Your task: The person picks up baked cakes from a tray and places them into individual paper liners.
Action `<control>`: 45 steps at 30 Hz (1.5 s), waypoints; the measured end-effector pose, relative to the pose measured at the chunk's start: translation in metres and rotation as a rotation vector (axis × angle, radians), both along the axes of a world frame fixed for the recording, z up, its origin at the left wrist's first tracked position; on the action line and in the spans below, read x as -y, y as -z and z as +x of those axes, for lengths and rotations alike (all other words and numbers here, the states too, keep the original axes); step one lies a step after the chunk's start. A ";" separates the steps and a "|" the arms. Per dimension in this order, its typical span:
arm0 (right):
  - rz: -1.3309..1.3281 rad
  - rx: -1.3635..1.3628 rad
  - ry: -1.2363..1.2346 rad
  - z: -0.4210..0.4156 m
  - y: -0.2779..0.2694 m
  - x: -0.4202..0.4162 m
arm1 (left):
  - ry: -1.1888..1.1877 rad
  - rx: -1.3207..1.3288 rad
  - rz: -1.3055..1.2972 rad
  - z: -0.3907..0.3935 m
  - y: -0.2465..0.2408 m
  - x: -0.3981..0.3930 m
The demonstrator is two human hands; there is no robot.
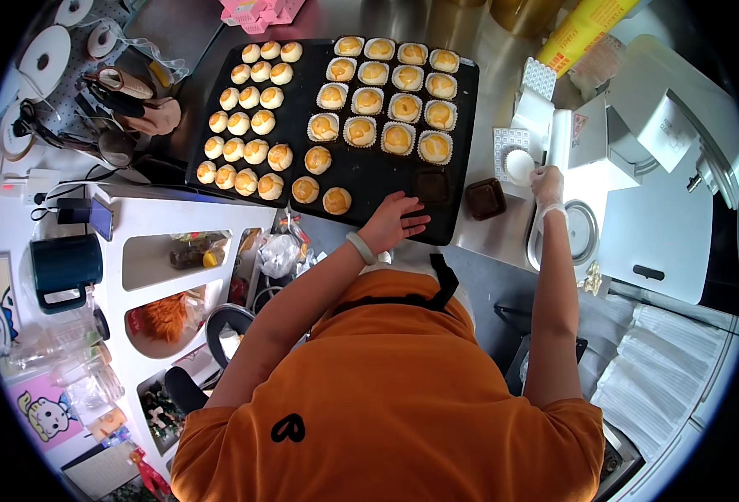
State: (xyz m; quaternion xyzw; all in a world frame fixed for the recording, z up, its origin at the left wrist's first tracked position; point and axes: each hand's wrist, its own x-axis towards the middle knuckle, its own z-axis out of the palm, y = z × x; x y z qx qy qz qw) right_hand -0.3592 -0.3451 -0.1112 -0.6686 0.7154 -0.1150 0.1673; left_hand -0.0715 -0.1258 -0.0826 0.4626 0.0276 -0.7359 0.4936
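My left hand (399, 221) is bare, with its fingers spread over the front edge of a black baking tray (369, 172). Just beyond its fingertips, a small square brown plastic tray (432, 186) lies on the baking tray. My right hand (548, 187) wears a clear plastic glove, and its fingertips pinch the edge of a white fluted paper cup (519, 167). Between my hands, another brown plastic tray (486, 199) sits on the steel counter. Glazed round pastries in white paper cups (397, 138) fill rows on the baking tray, with a few uncupped pastries (336, 201) at its front left.
A second black baking tray (200, 160) to the left carries rows of glazed pastries (256, 151). White sealing equipment (651, 144) stands at right, beside a round metal plate (579, 232). Pink boxes (259, 14) and a yellow packet (579, 37) lie behind. White shelving (175, 210) borders the left.
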 end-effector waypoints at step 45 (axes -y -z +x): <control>0.164 0.343 -1.319 0.300 -0.123 -0.172 | -0.592 -0.109 -0.337 0.068 -0.036 -0.146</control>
